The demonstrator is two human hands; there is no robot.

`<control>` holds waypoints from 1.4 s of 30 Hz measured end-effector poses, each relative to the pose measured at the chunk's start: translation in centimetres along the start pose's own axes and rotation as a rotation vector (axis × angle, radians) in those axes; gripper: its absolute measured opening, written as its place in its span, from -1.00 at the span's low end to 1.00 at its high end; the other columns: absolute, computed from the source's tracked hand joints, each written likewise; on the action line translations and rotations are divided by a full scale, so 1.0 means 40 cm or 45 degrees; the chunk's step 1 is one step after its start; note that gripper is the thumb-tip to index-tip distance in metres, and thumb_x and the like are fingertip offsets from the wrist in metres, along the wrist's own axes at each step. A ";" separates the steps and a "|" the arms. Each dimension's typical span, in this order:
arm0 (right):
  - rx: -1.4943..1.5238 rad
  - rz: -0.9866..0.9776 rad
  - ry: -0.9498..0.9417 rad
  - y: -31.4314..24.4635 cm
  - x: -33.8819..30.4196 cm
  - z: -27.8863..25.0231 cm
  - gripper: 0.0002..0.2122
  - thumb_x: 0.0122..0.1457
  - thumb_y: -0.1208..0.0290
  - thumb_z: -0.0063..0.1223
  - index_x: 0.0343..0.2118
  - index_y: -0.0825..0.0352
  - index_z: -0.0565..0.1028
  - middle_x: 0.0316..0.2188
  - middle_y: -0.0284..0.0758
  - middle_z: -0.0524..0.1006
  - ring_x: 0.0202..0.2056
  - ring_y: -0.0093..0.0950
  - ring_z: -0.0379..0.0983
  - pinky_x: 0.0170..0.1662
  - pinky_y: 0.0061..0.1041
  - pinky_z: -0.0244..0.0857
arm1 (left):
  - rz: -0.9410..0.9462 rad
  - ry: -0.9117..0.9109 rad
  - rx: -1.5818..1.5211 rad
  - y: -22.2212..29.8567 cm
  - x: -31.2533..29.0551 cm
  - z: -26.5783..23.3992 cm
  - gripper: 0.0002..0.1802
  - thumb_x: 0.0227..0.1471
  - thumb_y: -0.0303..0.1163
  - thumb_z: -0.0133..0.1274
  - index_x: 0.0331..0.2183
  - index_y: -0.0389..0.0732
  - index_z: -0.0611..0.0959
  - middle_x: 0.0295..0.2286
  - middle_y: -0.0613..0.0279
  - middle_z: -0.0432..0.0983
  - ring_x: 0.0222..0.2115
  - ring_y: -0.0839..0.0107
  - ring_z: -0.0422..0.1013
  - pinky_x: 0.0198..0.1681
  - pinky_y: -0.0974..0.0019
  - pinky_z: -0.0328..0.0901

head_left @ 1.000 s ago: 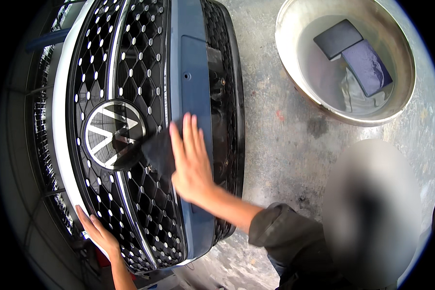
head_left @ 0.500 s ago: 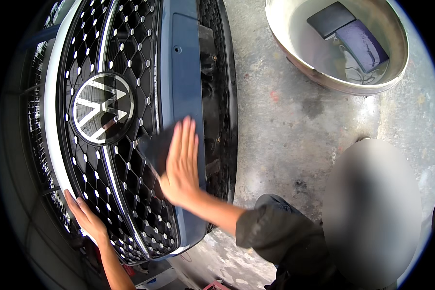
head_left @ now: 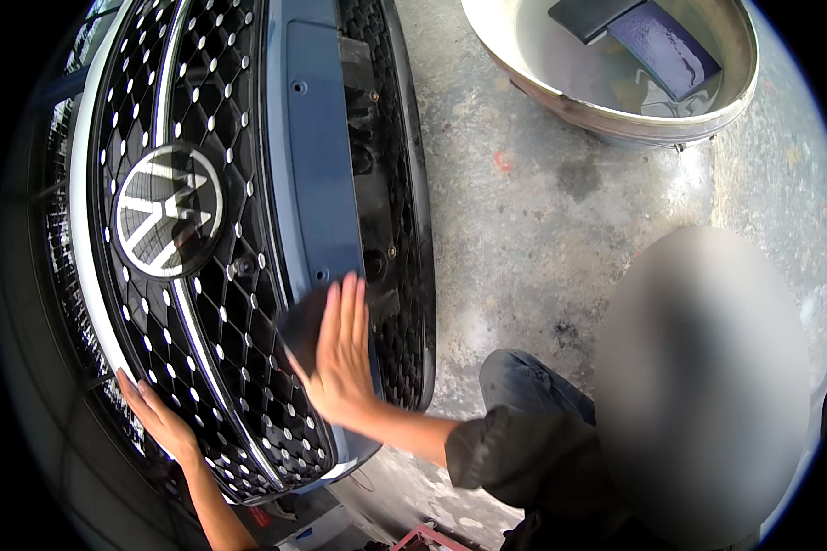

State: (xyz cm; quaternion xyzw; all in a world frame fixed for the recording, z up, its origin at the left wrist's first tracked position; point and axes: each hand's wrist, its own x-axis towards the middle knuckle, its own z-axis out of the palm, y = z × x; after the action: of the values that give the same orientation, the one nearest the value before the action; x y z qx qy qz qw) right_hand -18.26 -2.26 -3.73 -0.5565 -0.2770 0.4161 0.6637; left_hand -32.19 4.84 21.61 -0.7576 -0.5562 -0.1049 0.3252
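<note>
While the right hand [head_left: 343, 367] slides its held dark pad [head_left: 303, 323] nearer along the blue panel [head_left: 320, 184], uncovering a hole [head_left: 322, 275], the left hand [head_left: 164, 424] rests flat; rubbing seemingly reaches the near part.

Your view comes from the left fisheye on your head, above the work and looking steeply down, upright, with your left at its left. It sits near enough that the grille [head_left: 234, 321] runs tall through the left half and is cut by the top edge, as is the metal basin [head_left: 570, 103] at upper right. Your left hand [head_left: 161, 422] shows at lower left, your right hand [head_left: 342, 358] below the middle; concrete floor [head_left: 524, 275] spreads rightward, straight edges bow, and a blurred grey oval [head_left: 703, 386] covers the lower right
</note>
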 end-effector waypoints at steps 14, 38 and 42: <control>-0.023 0.095 0.121 -0.033 0.251 -0.003 -0.09 0.37 -0.07 -0.22 0.32 0.76 -0.27 0.38 0.34 -0.41 0.42 0.18 -0.58 0.41 0.13 -0.54 | -0.002 -0.012 -0.034 -0.005 -0.005 0.002 -0.35 0.40 -0.10 -0.30 0.31 -0.34 0.25 0.31 -0.04 0.14 0.35 0.10 0.02 0.40 0.11 -0.13; -0.051 0.026 0.168 -0.100 0.818 -0.105 -0.06 0.34 -0.22 -0.33 0.33 0.74 -0.16 0.38 0.31 -0.24 0.45 0.07 -0.41 0.46 -0.05 -0.45 | -0.007 -0.043 0.103 0.027 -0.010 -0.011 -0.33 0.40 -0.09 -0.36 0.31 -0.36 0.22 0.32 -0.10 0.10 0.35 0.02 0.01 0.40 0.06 -0.14; -0.258 -0.357 0.245 -0.049 0.722 -0.100 -0.14 0.28 0.01 0.02 0.29 0.75 0.00 0.34 0.33 -0.04 0.41 0.12 -0.14 0.45 -0.06 -0.24 | -0.009 -0.047 0.118 0.017 -0.015 -0.017 -0.34 0.39 -0.11 -0.36 0.32 -0.36 0.22 0.32 -0.11 0.10 0.35 0.02 0.01 0.41 0.06 -0.14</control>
State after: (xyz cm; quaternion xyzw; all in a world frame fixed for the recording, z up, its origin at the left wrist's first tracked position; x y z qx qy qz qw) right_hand -0.04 20.49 -5.51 -0.6136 -0.3277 0.2344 0.6791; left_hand -31.65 3.84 21.56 -0.7415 -0.5689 -0.0662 0.3495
